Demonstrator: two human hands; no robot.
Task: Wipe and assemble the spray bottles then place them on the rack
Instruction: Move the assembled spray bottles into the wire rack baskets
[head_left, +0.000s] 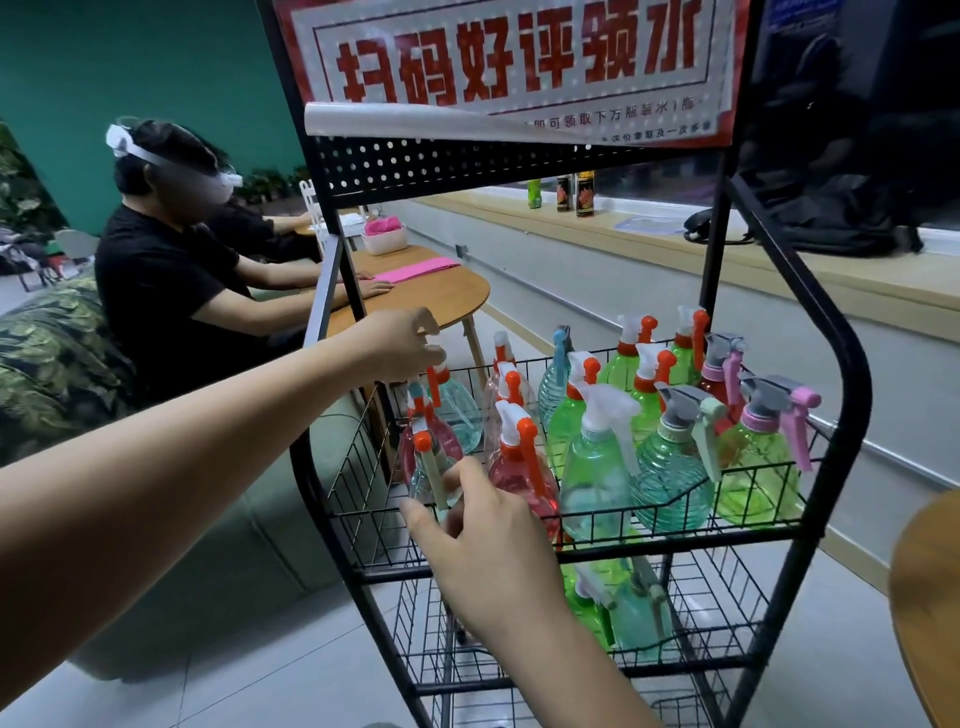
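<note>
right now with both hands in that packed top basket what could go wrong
The left hand grips the teal bottle by its top only; a loose top could come off. The right hand is close to the clear bottle and pink bottle; a nudge may topple neighbours in the crowded basket.

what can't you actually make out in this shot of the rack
Head view: the left hand, gripping it, hides the teal bottle sprayer top.
The right hand blocks the front-left bottle base; grip or mere touch is unclear.
The lower bottles are blurred and screened by the upper basket; count unclear.
The sign is cut off by the top edge.
</note>
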